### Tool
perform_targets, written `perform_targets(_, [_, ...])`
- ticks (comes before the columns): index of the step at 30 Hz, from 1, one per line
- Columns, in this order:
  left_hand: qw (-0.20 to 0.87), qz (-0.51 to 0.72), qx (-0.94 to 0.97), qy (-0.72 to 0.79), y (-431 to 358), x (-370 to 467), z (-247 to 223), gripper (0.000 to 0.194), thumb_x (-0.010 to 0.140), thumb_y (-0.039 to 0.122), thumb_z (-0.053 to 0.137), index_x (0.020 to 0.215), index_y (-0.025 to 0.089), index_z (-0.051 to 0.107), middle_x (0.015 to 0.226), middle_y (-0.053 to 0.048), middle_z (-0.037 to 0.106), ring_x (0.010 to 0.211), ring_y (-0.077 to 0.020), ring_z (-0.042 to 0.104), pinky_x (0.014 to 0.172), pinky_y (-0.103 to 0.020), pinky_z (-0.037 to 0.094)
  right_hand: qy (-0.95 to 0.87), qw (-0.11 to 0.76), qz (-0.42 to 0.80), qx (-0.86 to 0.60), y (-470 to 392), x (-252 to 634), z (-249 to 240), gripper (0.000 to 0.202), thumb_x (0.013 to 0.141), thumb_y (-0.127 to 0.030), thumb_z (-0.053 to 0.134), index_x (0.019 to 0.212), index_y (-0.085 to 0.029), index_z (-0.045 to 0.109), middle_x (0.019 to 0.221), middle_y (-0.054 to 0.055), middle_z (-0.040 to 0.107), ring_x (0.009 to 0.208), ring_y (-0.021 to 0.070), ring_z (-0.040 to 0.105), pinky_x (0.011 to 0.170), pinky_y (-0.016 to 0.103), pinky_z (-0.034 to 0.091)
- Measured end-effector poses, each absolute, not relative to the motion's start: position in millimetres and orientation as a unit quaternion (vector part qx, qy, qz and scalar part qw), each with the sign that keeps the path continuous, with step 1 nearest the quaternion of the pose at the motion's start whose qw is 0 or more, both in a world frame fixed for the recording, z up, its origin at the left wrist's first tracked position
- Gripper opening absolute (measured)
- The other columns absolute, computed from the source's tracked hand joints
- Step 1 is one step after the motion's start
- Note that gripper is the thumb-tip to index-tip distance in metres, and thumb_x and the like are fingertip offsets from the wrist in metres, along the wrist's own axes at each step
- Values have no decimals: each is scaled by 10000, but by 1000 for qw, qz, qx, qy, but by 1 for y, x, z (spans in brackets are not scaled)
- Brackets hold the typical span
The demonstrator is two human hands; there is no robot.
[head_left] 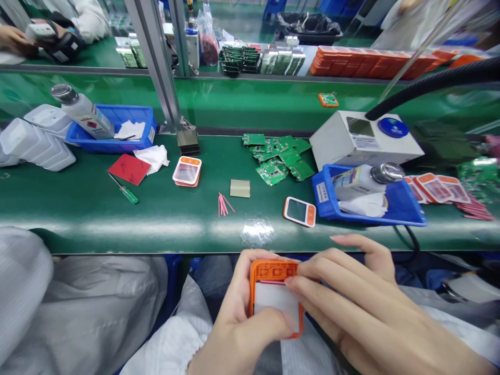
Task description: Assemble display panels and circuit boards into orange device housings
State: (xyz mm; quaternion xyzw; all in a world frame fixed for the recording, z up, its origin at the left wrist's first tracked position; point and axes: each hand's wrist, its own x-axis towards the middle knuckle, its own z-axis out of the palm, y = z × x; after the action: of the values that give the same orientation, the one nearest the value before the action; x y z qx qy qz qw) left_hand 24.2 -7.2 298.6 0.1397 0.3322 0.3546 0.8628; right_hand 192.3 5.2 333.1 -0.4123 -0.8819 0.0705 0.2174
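My left hand (246,323) is closed round an orange plastic casing (253,297), its thumb lying across a pale, flat panel (269,299) inside. Below three moulded openings at the casing's top, a thin pink strip (272,282) runs along the panel's upper edge. From the right, my right hand (359,297) reaches in with its fingers stretched out. Two of its fingertips touch the casing's upper right side, at the end of the pink strip. One finger sticks up, apart from the others. The right thumb is hidden.
On the green bench (187,224) lie an orange-and-white device (299,211), pink strips (223,204), a grey panel (239,188), stacked covers (187,172), circuit boards (279,156) and a screwdriver (124,189). Blue bins (322,192) hold bottles. A co-worker's hand (15,40) shows across.
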Motion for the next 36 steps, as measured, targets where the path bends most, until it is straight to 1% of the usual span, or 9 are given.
perform_targets(8, [871, 347, 139, 320, -11, 25, 295, 458, 696, 101, 618, 1109, 275, 529, 787, 33, 507, 761, -116, 475, 702, -244, 365, -873, 220, 91, -425, 2, 192, 331, 306, 922, -7, 342, 893, -157, 607, 741, -4, 571, 702, 134, 513, 927, 418, 298])
perform_targets(10, [870, 349, 140, 320, -12, 24, 295, 461, 703, 104, 612, 1120, 280, 527, 782, 37, 501, 760, -114, 472, 704, -245, 362, -874, 219, 95, -423, 1, 191, 330, 302, 927, -7, 345, 915, -149, 611, 757, -1, 573, 722, 134, 509, 946, 419, 282])
perform_targets(15, [860, 346, 145, 346, -9, 24, 298, 363, 724, 149, 602, 1066, 258, 553, 861, 22, 557, 785, -113, 472, 721, -240, 378, -873, 218, 105, -422, 3, 192, 330, 321, 945, -12, 328, 945, -152, 618, 795, 8, 597, 763, 133, 527, 988, 440, 246])
perform_targets(17, [857, 354, 134, 350, -6, 24, 301, 337, 717, 156, 606, 1039, 248, 559, 886, 16, 584, 786, -111, 477, 726, -236, 391, -867, 230, 109, -428, 4, 192, 329, 296, 944, -22, 353, 932, -148, 620, 799, 12, 603, 767, 132, 531, 976, 443, 263])
perform_targets(21, [858, 364, 106, 347, -2, 25, 305, 334, 697, 155, 635, 1013, 230, 558, 836, 18, 601, 732, -94, 489, 681, -212, 401, -863, 244, 114, -427, 2, 194, 328, 219, 909, -27, 451, 937, -159, 624, 838, 17, 619, 791, 136, 545, 968, 456, 282])
perform_targets(26, [855, 381, 89, 340, 1, 27, 307, 317, 690, 156, 651, 986, 220, 557, 828, 11, 614, 734, -101, 527, 676, -211, 425, -850, 274, 86, -442, 4, 195, 325, 122, 892, -68, 539, 907, -167, 610, 841, 8, 626, 763, 120, 560, 978, 459, 294])
perform_targets(32, [852, 379, 91, 349, 2, 27, 307, 312, 688, 170, 660, 979, 226, 561, 836, 7, 626, 731, -110, 548, 667, -220, 432, -870, 250, 67, -420, 6, 198, 325, 177, 907, -43, 471, 877, -151, 608, 785, 14, 614, 722, 118, 544, 949, 466, 313])
perform_targets(34, [845, 382, 103, 359, 2, 27, 306, 267, 719, 192, 656, 970, 223, 567, 862, 1, 636, 757, -114, 554, 698, -227, 437, -884, 237, 36, -402, 3, 200, 326, 200, 923, -61, 437, 893, -142, 617, 795, 33, 637, 759, 143, 554, 954, 478, 310])
perform_targets(36, [836, 381, 124, 376, 2, 28, 305, 195, 779, 235, 635, 964, 219, 577, 903, -9, 641, 790, -121, 556, 727, -235, 442, -897, 224, -5, -381, -1, 201, 326, 283, 942, -76, 363, 899, -145, 634, 808, 50, 666, 803, 167, 563, 961, 477, 300])
